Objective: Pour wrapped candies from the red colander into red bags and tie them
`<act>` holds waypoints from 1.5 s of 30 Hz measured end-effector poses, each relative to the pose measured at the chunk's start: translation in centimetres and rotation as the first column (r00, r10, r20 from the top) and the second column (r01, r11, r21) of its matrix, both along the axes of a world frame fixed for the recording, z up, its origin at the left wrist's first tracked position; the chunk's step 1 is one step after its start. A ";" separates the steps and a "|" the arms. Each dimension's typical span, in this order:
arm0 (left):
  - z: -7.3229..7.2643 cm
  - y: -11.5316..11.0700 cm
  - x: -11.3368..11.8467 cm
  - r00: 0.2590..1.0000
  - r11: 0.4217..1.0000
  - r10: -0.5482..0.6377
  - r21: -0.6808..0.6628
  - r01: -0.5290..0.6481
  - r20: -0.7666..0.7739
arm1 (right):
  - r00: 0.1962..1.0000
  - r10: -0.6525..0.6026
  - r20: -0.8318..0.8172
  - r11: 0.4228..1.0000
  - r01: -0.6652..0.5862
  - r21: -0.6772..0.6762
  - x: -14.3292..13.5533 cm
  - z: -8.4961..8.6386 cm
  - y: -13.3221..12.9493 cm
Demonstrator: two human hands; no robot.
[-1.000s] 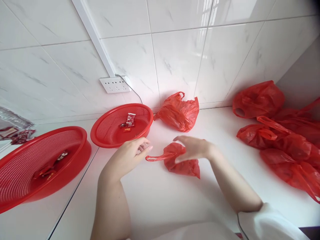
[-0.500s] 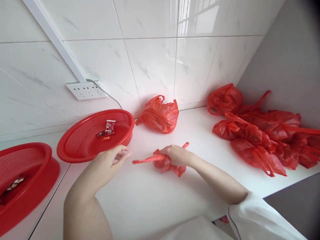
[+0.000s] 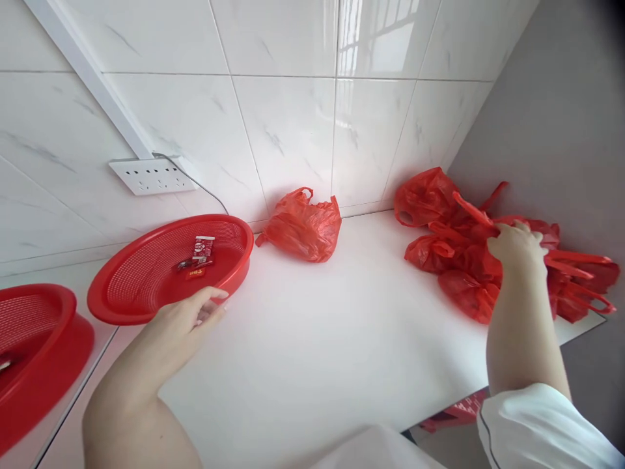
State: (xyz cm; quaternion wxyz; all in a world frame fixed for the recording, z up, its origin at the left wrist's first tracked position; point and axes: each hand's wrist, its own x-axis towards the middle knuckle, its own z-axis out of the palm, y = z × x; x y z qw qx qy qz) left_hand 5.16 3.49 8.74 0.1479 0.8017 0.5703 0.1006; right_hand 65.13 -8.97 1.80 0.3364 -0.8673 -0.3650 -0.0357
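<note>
My right hand [image 3: 520,246] is at the pile on the right, its fingers closed over a small red plastic bag [image 3: 471,210] whose twisted handle sticks out to the left. Its grip is partly hidden by the back of the hand. Other red plastic bags [image 3: 471,296] lie bunched around and under it. My left hand [image 3: 188,322] hovers by the near rim of a red mesh basket [image 3: 146,319], holding nothing, with thumb and forefinger apart and the other fingers loosely curled. Inside that basket lie a few wrapped snacks [image 3: 202,249].
A single red plastic bag [image 3: 305,227] stands against the tiled wall. At the left edge is a second red basket [image 3: 53,339]. A power strip [image 3: 153,176] with a grey cable is mounted above. A grey wall [image 3: 561,130] bounds the white tabletop [image 3: 332,339] on the right.
My right hand has carried the small red plastic bag from the middle of the table to the pile on the right. My left hand has shifted slightly left and stays open.
</note>
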 end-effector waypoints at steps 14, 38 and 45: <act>0.1 -0.8 0.2 0.996 0.997 -0.069 0.025 0.068 0.053 | 0.950 0.269 0.159 0.961 -0.254 -0.106 -13.1 1.4 9.5; -2.9 0.0 3.0 0.998 0.982 -0.060 -0.179 0.061 0.010 | 0.706 0.704 -0.082 0.693 -0.707 -0.141 -30.5 -2.1 17.3; -5.1 -0.1 6.5 0.960 0.970 -0.216 -0.073 0.232 0.179 | 0.577 0.805 -0.136 0.568 -0.817 -0.103 -31.8 -3.3 17.6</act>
